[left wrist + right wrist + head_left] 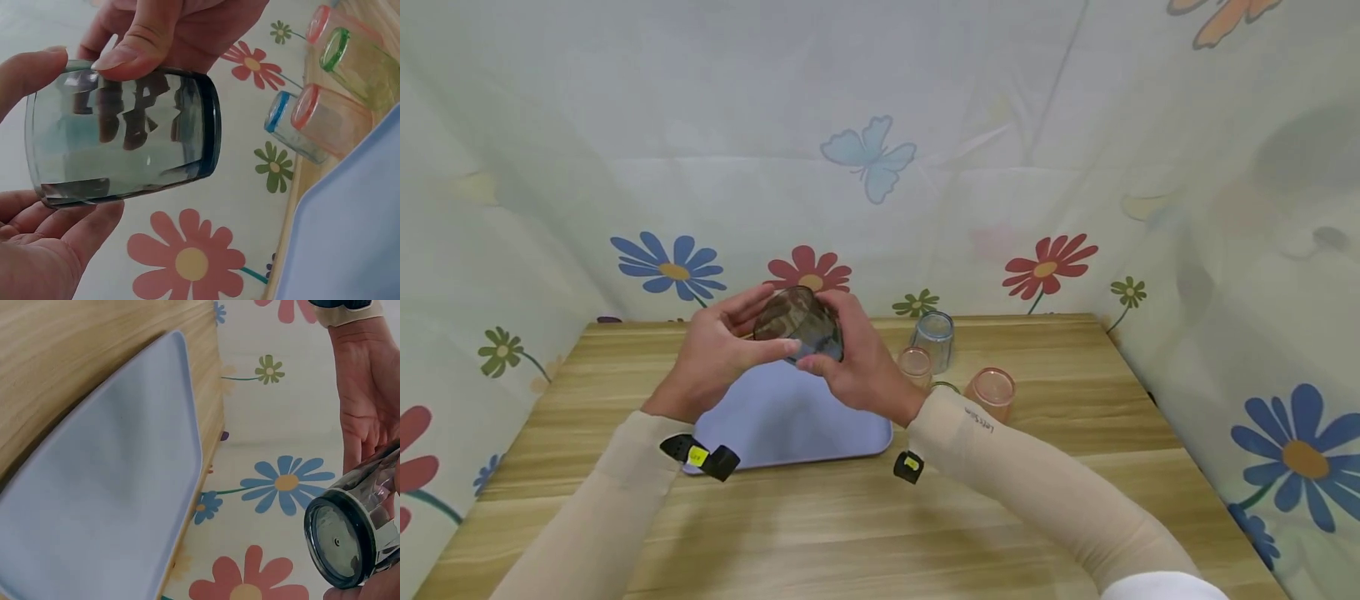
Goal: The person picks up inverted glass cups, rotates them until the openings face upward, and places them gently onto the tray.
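A smoky grey drinking glass (797, 321) with a thick dark base is held in the air between both hands, above the lavender tray (790, 417). My left hand (715, 350) grips it at one end, its thumb on the near side and its fingers beneath, as the left wrist view shows. At the other end my right hand (865, 358) grips the glass, its thumb along the side. Seen from the right wrist, the round base of the glass (340, 540) faces the camera, and the tilted glass lies nearly on its side.
Right of the tray, several upturned tumblers stand close together: a blue-rimmed glass (934, 337), a pink glass (915, 362), an orange-pink glass (992, 392) and a green glass (362, 65), mostly hidden in the head view. Flower-printed curtain (872, 225) encloses the wooden table (820, 525).
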Motion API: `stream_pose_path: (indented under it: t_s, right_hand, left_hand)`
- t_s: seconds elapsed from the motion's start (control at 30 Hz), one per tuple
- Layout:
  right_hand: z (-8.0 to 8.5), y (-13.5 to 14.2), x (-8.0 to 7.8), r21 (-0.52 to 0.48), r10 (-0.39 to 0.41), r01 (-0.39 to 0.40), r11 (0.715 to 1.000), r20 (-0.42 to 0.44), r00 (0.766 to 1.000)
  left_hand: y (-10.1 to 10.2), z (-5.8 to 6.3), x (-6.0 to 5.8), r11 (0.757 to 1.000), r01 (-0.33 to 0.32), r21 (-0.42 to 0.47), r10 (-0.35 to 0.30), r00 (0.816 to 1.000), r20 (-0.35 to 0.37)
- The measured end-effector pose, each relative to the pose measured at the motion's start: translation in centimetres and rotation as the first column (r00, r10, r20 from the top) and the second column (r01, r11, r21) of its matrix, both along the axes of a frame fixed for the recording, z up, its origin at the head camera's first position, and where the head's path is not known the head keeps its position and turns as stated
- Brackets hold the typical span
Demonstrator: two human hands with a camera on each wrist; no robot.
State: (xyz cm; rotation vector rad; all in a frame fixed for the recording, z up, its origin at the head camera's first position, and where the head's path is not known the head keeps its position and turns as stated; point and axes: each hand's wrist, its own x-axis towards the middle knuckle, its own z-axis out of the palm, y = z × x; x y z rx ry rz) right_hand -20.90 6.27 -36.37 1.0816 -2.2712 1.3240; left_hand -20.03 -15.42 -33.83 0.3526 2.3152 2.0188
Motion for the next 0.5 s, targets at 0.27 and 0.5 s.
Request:
stream_pose_path:
  t_s: [0.27,0.5]
  right_hand:
    - [-0.8,-0.2,1.0,-0.164,0.014,0.023,0.986,0.219,0.976]
    - [-1.3,-0.7,1.3,-0.243,0.049,0.024,0.97,0.292,0.955]
  left_hand:
    - [1.1,-0.8,-0.1,0.999,0.025,0.041,-0.027,0.999,0.039]
    - [0.7,-1.3,-0.1,0.999,0.052,-0.009,-0.052,0.996,0.069]
